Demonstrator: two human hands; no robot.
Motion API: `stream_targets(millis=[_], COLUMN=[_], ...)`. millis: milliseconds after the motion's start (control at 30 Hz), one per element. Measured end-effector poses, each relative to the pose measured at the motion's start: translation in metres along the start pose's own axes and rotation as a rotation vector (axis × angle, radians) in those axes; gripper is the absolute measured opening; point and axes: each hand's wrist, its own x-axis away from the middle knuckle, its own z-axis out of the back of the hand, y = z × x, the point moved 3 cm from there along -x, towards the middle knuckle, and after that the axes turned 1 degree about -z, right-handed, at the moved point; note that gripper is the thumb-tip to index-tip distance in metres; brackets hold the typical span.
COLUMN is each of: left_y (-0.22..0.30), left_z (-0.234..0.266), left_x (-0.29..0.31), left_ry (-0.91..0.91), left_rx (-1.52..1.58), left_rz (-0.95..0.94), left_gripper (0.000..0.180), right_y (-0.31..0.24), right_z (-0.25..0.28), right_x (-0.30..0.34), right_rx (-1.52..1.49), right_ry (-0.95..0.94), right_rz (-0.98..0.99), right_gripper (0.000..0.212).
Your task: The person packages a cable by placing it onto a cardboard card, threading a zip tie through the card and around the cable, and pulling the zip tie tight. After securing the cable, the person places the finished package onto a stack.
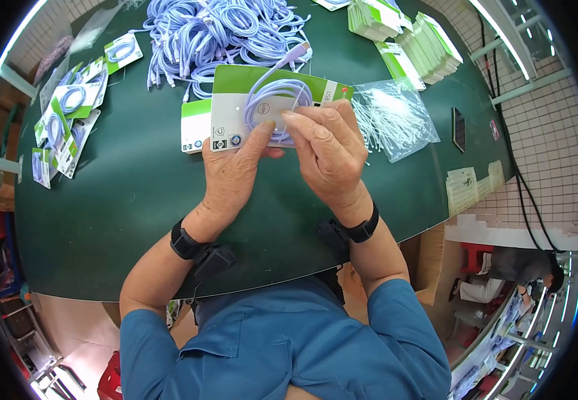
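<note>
My left hand (234, 168) is closed on the lower edge of a green and white packaging card (226, 107), its thumb pressing on the front. A coiled lilac charging cable (260, 100) lies against that card, one plug end sticking up past the top edge. At the coil's right side, my right hand (332, 148) pinches with thumb and fingertips. A thin white tie shows at those fingertips, partly hidden by them. Behind the held card, a stack of similar cards (196, 127) rests on the table.
A heap of lilac cables (226, 33) covers the far middle of the green table (136, 220). Carded cables (72, 100) lie at left. To the right are a clear bag of white ties (399, 120), stacked cards (429, 50) and a phone (459, 130). A person (519, 270) sits farther off.
</note>
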Motion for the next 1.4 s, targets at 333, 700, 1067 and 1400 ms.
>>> stream_targets(millis=[333, 700, 1067, 1400], left_y=[0.016, 0.022, 0.019, 0.021], left_z=[-0.007, -0.007, -0.005, -0.007], left_x=[0.004, 0.003, 0.002, 0.006], left_ry=[0.014, -0.003, -0.024, -0.005], left_rx=[0.009, -0.01, -0.017, -0.006], left_rz=[-0.064, -0.086, -0.08, -0.074], left_gripper=[0.026, 0.026, 0.026, 0.025], right_y=[-0.017, -0.023, -0.016, -0.019], right_z=[0.016, 0.018, 0.014, 0.014], right_x=[0.003, 0.002, 0.001, 0.002], right_rx=[-0.066, -0.024, -0.058, -0.077], right_ry=[-0.05, -0.025, -0.004, 0.002], right_rz=[0.091, 0.089, 0.053, 0.056], right_gripper=[0.04, 0.037, 0.035, 0.036])
